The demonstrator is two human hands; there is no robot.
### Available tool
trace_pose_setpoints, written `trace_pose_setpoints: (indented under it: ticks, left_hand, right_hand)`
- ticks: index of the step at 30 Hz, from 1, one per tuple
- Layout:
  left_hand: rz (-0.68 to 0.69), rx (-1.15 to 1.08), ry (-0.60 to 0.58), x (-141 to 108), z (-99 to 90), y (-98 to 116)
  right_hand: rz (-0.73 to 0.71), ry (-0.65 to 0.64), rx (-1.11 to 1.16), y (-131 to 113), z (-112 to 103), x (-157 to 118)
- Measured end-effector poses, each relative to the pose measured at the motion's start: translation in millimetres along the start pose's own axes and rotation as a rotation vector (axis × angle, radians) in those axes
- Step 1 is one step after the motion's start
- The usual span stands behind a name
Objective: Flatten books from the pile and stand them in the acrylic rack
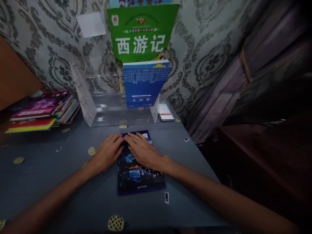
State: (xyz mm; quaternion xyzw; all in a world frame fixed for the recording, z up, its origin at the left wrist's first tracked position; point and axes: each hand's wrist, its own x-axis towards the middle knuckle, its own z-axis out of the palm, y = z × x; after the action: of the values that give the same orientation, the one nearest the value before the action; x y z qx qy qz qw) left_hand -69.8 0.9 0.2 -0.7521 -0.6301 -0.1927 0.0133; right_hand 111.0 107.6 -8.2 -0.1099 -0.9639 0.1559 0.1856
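Note:
A dark book (141, 180) with blue pictures on its cover lies flat on the table, its top end toward the rack. My left hand (109, 152) rests at the book's upper left edge, fingers together and partly bent. Across the upper part of the cover lies my right hand (141, 150), its fingers stretched out flat. The fingertips of both hands nearly meet near the book's top edge. Neither hand is wrapped round anything.
Behind the book stands a clear plastic rack (107, 118) holding a blue book (145, 86) and a green book (142, 32). A pile of books (44, 110) lies at the left. The table's right edge (207, 159) slants past my right arm.

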Motion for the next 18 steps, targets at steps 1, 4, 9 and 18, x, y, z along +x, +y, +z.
trace_pose_setpoints:
  ticks: [1,4,9,18]
  left_hand:
    - [0.005,0.016,-0.013,3.0,-0.3,0.4]
    - [0.01,0.083,-0.038,10.3,-1.2,2.0]
    - [-0.004,0.201,-0.047,14.6,1.2,3.2]
    - [-0.005,0.179,0.036,9.6,11.1,-4.4]
  right_hand:
    - [0.001,-0.024,0.004,-1.0,0.7,2.8]
    - [0.026,-0.057,0.013,0.9,-0.9,5.0]
    - [0.125,-0.014,-0.032,10.1,-7.8,-4.3]
    - [0.345,0.096,-0.146,23.8,-23.4,-16.3]
